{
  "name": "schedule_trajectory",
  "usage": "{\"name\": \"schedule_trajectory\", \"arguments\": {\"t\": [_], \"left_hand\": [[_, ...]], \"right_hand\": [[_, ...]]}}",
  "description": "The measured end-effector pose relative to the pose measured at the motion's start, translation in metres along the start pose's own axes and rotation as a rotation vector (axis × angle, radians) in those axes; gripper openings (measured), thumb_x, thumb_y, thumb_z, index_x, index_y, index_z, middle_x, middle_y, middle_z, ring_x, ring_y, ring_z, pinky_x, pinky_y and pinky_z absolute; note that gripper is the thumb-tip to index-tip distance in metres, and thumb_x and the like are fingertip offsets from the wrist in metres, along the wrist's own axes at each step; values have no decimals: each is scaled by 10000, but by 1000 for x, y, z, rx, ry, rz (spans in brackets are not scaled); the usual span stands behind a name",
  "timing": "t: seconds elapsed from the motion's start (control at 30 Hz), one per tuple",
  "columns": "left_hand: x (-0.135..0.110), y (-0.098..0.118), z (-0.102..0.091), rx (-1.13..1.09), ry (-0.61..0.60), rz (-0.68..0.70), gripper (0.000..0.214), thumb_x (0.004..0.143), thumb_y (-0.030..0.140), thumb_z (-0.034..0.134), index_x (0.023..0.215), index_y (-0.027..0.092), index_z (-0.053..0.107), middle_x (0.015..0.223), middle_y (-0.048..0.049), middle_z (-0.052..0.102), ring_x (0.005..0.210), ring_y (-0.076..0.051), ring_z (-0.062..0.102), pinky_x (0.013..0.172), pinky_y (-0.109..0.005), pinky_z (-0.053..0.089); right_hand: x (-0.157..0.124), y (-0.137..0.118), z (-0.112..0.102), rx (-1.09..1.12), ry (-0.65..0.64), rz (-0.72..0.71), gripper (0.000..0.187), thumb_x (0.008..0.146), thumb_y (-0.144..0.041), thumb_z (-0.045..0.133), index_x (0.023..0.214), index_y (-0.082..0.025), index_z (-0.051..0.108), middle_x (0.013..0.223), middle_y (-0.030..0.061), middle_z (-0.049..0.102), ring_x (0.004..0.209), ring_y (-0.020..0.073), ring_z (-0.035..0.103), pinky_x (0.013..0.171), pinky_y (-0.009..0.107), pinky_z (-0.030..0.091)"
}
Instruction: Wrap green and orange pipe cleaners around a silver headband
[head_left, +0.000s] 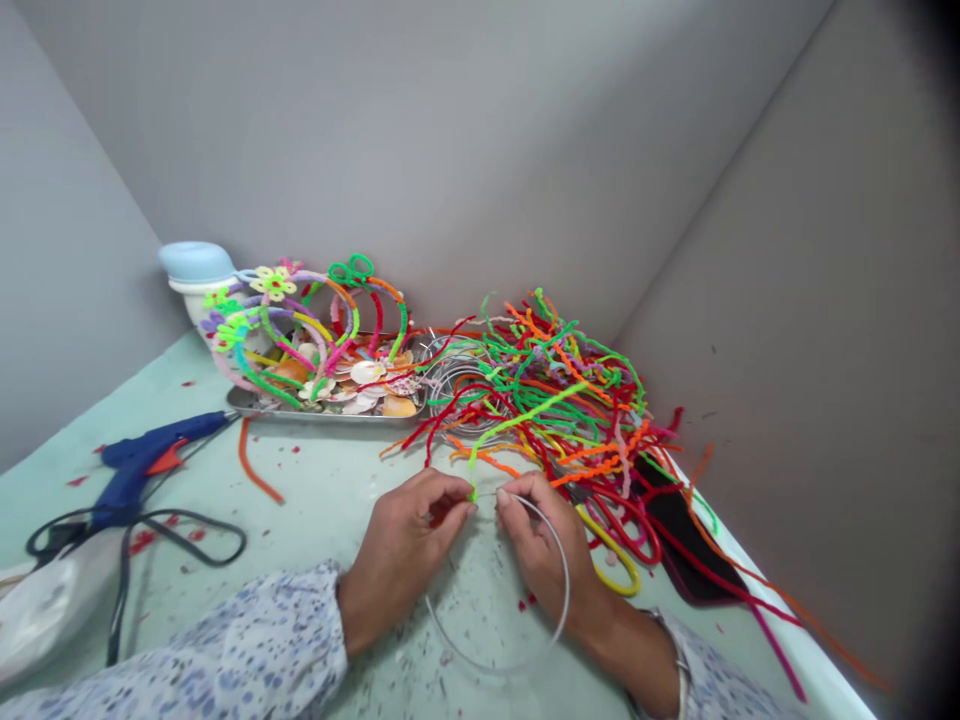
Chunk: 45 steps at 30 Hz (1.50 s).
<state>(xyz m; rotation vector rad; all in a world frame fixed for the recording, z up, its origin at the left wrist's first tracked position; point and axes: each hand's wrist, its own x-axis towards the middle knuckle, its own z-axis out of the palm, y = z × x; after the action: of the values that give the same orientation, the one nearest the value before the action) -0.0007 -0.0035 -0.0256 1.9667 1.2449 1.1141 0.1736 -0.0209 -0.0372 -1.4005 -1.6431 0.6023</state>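
My left hand [409,545] pinches the near end of a lime green pipe cleaner [517,420] between thumb and fingertips. My right hand [540,545] holds a thin clear plastic headband [559,615] by its upper end, its loop curving under my wrist. The fingertips of both hands nearly meet where the green strand touches the band. The green strand runs up and right into a heap of coloured pipe cleaners [570,390].
A metal tray [247,402] at the back holds wrapped headbands [300,330] and shells. A blue glue gun [142,462] with a black cord lies at left. A dark phone [682,540] sits at right under stray strands. Grey walls close the corner.
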Motion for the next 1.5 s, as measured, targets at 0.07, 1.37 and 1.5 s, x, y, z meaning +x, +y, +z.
{"name": "schedule_trajectory", "arguments": {"t": [0.07,1.37,1.5], "left_hand": [[0,0,0,28,8,47,82,823,157,641,886,195,678,812,-2,686,699,-120,629,647,-218,490],[-4,1,-5,165,-71,266,259,888,124,520,1078,219,669,929,-60,676,811,-149,652,718,-240,528],[-4,3,-4,151,-86,241,246,888,120,520,1063,209,669,916,-56,662,805,-151,639,716,-244,515]], "right_hand": [[0,1,0,-5,1,2,179,930,-348,475,867,-199,552,768,18,644,685,160,603,621,250,453],[0,-5,-2,-37,18,-95,157,930,-291,466,835,-200,550,727,11,618,635,150,590,595,251,450],[0,-7,-3,-71,45,-142,149,923,-272,477,823,-199,560,717,12,621,643,154,594,599,254,447]]}}
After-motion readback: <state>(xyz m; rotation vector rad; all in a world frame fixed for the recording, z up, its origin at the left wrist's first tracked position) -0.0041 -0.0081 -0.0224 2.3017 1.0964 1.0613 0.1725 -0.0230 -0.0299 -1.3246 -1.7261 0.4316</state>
